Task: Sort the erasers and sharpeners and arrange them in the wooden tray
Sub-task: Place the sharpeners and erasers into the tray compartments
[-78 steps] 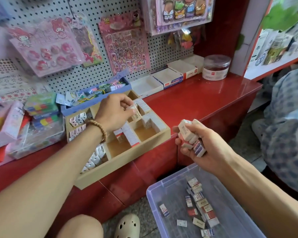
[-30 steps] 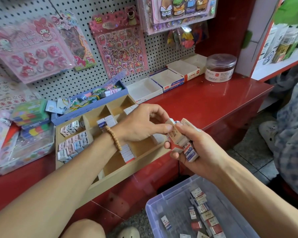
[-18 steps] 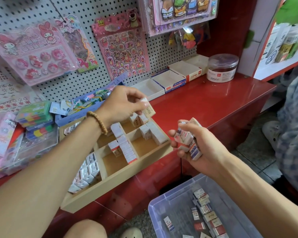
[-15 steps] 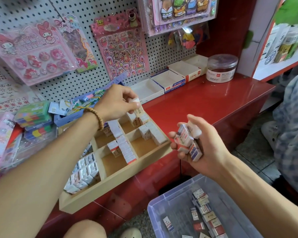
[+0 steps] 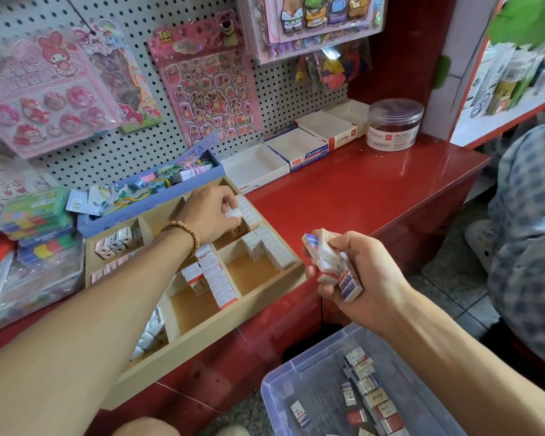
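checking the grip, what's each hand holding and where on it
Left hand pinches one eraser by its end, over the tray. Right hand clutches a bunch of erasers around their middles.

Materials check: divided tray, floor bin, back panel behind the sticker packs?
Divided tray: looks like unfinished light wood or plywood, matte, pale tan with flat cut edges.
Floor bin: translucent plastic, glossy, bluish; the erasers show through its wall.
Back panel: white pegboard with a regular hole grid; painted metal or hardboard, cannot tell which.
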`<state>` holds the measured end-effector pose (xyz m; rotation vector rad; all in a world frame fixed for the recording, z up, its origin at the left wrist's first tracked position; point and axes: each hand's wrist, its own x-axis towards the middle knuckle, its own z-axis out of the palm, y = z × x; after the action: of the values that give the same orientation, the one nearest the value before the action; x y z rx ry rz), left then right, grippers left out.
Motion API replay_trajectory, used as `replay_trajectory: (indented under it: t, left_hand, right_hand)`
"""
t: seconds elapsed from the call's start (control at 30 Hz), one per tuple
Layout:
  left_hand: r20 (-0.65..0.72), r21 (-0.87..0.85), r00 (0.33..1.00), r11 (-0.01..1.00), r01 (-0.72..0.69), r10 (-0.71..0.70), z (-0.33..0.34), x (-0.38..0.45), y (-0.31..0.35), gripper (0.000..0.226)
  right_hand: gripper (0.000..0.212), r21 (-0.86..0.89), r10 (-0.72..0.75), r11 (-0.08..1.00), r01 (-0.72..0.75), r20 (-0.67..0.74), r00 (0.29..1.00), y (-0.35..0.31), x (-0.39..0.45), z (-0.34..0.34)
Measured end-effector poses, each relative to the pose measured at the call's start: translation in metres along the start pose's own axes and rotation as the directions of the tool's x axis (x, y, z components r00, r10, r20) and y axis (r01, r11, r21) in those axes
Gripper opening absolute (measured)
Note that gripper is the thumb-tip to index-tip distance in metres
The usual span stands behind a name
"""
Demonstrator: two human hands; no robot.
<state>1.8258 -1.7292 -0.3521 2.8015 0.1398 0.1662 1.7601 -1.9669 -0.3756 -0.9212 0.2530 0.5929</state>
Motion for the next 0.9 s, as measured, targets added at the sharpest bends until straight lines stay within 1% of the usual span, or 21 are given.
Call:
replay_trajectory:
  t: [0.17,0.3,0.4,0.43,0.5,0.53,0.57,0.6,0.63,0.67,0.7,0.73,0.8,0.83,0.9]
  left_hand:
    - [-0.076,0.025,0.997,1.0,-0.003,0.005,0.011,-0.006,-0.001,0.019]
    - [-0.113,-0.045,0.993,0.999,0.018,-0.023,0.021,-0.008,-0.003,0.02]
    - [-0.106,-0.077,0.994,0.997,0.01,-0.018,0.018,-0.011,-0.006,0.013]
    - [-0.125,-0.066,0.992,0.998,0.006,-0.014,0.015,-0.012,-0.005,0.01]
    - [-0.208,-0.031,0.978,0.999,-0.023,0.016,0.008,-0.014,0.0,0.009]
    - [-0.24,-0.056,0.97,0.997,-0.058,0.042,0.004,-0.016,0.007,0.012]
    - [-0.237,-0.131,0.969,0.986,-0.1,0.067,-0.001,-0.018,0.016,0.015]
    - [-0.183,-0.252,0.979,0.959,-0.132,0.086,-0.006,-0.021,0.027,0.018]
    - [-0.079,-0.381,0.991,0.915,-0.131,0.109,-0.012,-0.025,0.038,0.019]
    - [0.053,-0.477,0.988,0.873,-0.1,0.142,-0.017,-0.03,0.049,0.018]
    - [0.175,-0.52,0.965,0.851,-0.077,0.194,-0.02,-0.035,0.058,0.016]
    - [0.26,-0.526,0.932,0.846,-0.082,0.251,-0.022,-0.039,0.066,0.013]
    - [0.337,-0.534,0.884,0.839,-0.103,0.323,-0.024,-0.043,0.075,0.008]
    - [0.352,-0.555,0.878,0.827,-0.083,0.324,-0.026,-0.044,0.077,0.007]
    - [0.391,-0.616,0.872,0.788,0.011,0.293,-0.029,-0.043,0.078,0.008]
  right_hand:
    - [0.018,-0.049,-0.042,0.998,0.043,0.031,0.999,0.001,0.0,0.0]
    - [0.016,-0.149,-0.098,0.983,0.11,0.084,0.992,0.005,0.0,-0.002]
    - [0.024,-0.188,-0.12,0.973,0.137,0.099,0.988,0.007,0.0,-0.003]
    - [0.029,-0.198,-0.123,0.97,0.141,0.103,0.987,0.007,0.0,-0.003]
    - [0.037,-0.222,-0.129,0.963,0.151,0.11,0.985,0.009,0.0,-0.003]
    - [0.039,-0.236,-0.134,0.959,0.158,0.116,0.984,0.009,-0.001,-0.002]
    - [0.04,-0.248,-0.139,0.954,0.167,0.123,0.983,0.01,-0.001,-0.002]
    - [0.042,-0.26,-0.145,0.95,0.175,0.132,0.981,0.01,-0.001,-0.001]
    - [0.044,-0.268,-0.15,0.946,0.183,0.14,0.979,0.011,-0.002,-0.001]
    - [0.046,-0.272,-0.155,0.944,0.189,0.141,0.978,0.011,-0.002,0.0]
    - [0.047,-0.272,-0.16,0.943,0.193,0.138,0.977,0.011,-0.003,0.001]
    - [0.047,-0.273,-0.165,0.942,0.196,0.134,0.977,0.011,-0.003,0.001]
    - [0.046,-0.276,-0.173,0.939,0.204,0.134,0.976,0.009,-0.005,0.002]
    - [0.046,-0.273,-0.176,0.939,0.21,0.143,0.974,0.008,-0.005,0.002]
    - [0.048,-0.261,-0.182,0.939,0.222,0.168,0.969,0.007,-0.006,0.002]
